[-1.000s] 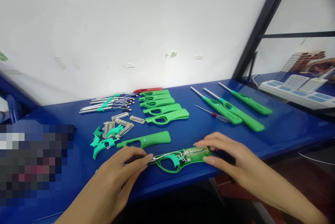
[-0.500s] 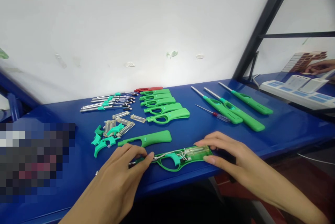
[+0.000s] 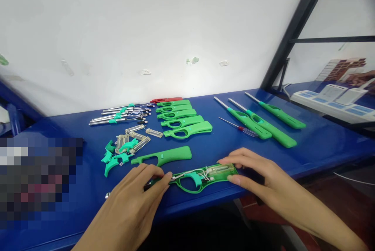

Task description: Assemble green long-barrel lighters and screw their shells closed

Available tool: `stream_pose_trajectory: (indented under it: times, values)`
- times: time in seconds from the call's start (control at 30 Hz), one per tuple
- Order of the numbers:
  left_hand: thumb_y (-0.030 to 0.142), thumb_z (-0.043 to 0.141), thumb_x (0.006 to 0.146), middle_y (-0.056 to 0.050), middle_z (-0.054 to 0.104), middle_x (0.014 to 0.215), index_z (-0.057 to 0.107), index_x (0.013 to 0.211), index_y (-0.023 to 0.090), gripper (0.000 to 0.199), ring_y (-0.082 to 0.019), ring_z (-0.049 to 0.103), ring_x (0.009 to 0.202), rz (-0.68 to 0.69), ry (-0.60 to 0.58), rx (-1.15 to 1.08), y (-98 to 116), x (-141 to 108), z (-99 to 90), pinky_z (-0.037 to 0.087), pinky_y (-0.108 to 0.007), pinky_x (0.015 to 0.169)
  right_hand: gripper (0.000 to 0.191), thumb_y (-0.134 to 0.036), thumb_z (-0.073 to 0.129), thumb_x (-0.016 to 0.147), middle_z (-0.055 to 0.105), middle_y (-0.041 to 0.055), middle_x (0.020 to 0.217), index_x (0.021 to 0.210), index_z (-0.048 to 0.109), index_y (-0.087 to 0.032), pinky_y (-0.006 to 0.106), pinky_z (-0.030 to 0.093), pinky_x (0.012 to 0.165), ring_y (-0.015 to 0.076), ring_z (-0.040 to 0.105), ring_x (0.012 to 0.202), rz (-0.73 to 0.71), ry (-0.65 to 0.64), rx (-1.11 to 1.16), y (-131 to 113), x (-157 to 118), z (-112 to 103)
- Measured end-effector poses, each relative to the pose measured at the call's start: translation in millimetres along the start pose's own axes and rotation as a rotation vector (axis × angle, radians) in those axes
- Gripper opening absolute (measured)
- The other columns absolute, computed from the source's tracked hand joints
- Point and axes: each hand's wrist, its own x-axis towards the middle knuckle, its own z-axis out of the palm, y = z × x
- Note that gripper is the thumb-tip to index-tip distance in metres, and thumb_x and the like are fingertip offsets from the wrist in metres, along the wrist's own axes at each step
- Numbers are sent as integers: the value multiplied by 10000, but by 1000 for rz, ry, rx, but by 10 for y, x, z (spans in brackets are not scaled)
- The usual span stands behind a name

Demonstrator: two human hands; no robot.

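Observation:
An opened green gas lighter (image 3: pixel 187 187) lies near the table's front edge, its trigger, wires and clear fuel tank (image 3: pixel 222 169) exposed. My left hand (image 3: pixel 140 192) is closed around its front end, thumb and fingers pinching where the metal tube meets the housing; the tube's tip pokes out left of the hand. My right hand (image 3: pixel 249 169) pinches the handle's right end between thumb and fingers, beside the tank. Just behind lies a loose green half-shell (image 3: pixel 175 155). Teal triggers (image 3: pixel 113 163) and several clear tanks (image 3: pixel 141 144) are scattered to the left.
Metal lighter tubes with wires (image 3: pixel 117 117) lie at the back left, beside a row of green shells (image 3: pixel 190 129) and a red one (image 3: pixel 166 99). Several closed lighters (image 3: pixel 274 129) and a screwdriver (image 3: pixel 246 130) lie right. A power strip (image 3: pixel 322 102) and another person's hand (image 3: pixel 366 77) are beyond the frame post.
The lighter's front end has tilted or shifted very slightly toward me, with my left hand moving along. My right hand keeps its hold, almost still.

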Motion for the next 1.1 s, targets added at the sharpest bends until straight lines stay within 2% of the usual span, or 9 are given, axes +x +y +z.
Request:
stream_pose_trajectory:
  times: [0.1, 0.2, 0.3, 0.37, 0.47, 0.57, 0.7, 0.9, 1.1]
  values:
    - [-4, 434, 1009, -66, 700, 1135, 644, 1371, 222, 475, -238, 682, 1008, 52, 43, 76, -1, 23, -34, 603, -389, 880, 277, -495, 656, 1047, 670, 24, 1345, 1287, 738, -382, 380, 466, 1119, 238, 634, 1257, 0, 12, 4, -5, -3, 9]
    - [-82, 394, 920, -55, 719, 1130, 604, 1449, 245, 656, -237, 700, 1001, 72, 38, 148, 24, 57, -71, 600, -389, 875, 266, -488, 656, 1049, 669, 18, 1343, 1284, 731, -388, 377, 470, 1113, 235, 634, 1256, -6, 11, -1, -7, 0, 4]
    - [-113, 380, 872, -46, 708, 1124, 635, 1411, 283, 716, -228, 703, 994, 76, 14, 156, 44, 68, -73, 599, -378, 864, 254, -474, 638, 1062, 666, 12, 1344, 1292, 712, -396, 376, 480, 1114, 230, 634, 1259, -23, 7, -15, 4, -7, -2]
    - [-122, 372, 871, -46, 695, 1134, 646, 1397, 298, 727, -225, 693, 1018, 68, 12, 144, 44, 58, -50, 595, -368, 875, 259, -478, 621, 1069, 661, 11, 1350, 1306, 693, -404, 376, 500, 1107, 228, 637, 1262, -34, 18, -46, 4, -21, 11]
    - [-125, 362, 889, -52, 674, 1165, 639, 1408, 300, 726, -207, 680, 1022, 72, 26, 124, 38, 36, -8, 584, -344, 889, 278, -474, 610, 1071, 626, 13, 1408, 1340, 663, -429, 406, 519, 1110, 241, 617, 1305, -72, 151, -183, -43, -38, 76]
    - [-121, 370, 892, -61, 654, 1233, 652, 1381, 292, 700, -195, 679, 1012, 89, 56, 120, 42, 37, 7, 576, -328, 878, 283, -437, 625, 1064, 598, 14, 1455, 1345, 658, -447, 456, 528, 1110, 267, 574, 1357, -201, 252, -325, -155, -28, 190]
    - [-121, 374, 897, -61, 654, 1221, 669, 1340, 277, 665, -186, 678, 981, 107, 76, 110, 49, 67, -2, 562, -317, 853, 278, -383, 639, 1064, 624, 40, 1424, 1339, 671, -388, 479, 545, 1094, 289, 529, 1380, -314, 216, -366, -283, 23, 352]
    - [-122, 385, 903, -57, 658, 1166, 665, 1327, 257, 634, -195, 661, 964, 113, 55, 66, 50, 78, 8, 546, -336, 851, 215, -252, 633, 1072, 672, 46, 1324, 1265, 701, -318, 439, 538, 1102, 250, 545, 1339, -372, 200, -300, -245, 78, 453]
    - [-122, 388, 900, -58, 661, 1152, 674, 1331, 262, 644, -205, 645, 960, 108, 38, 64, 58, 74, 3, 547, -356, 878, 180, -302, 644, 1073, 681, 24, 1298, 1220, 730, -358, 411, 571, 1056, 230, 600, 1278, -290, 161, -229, -241, 89, 434]
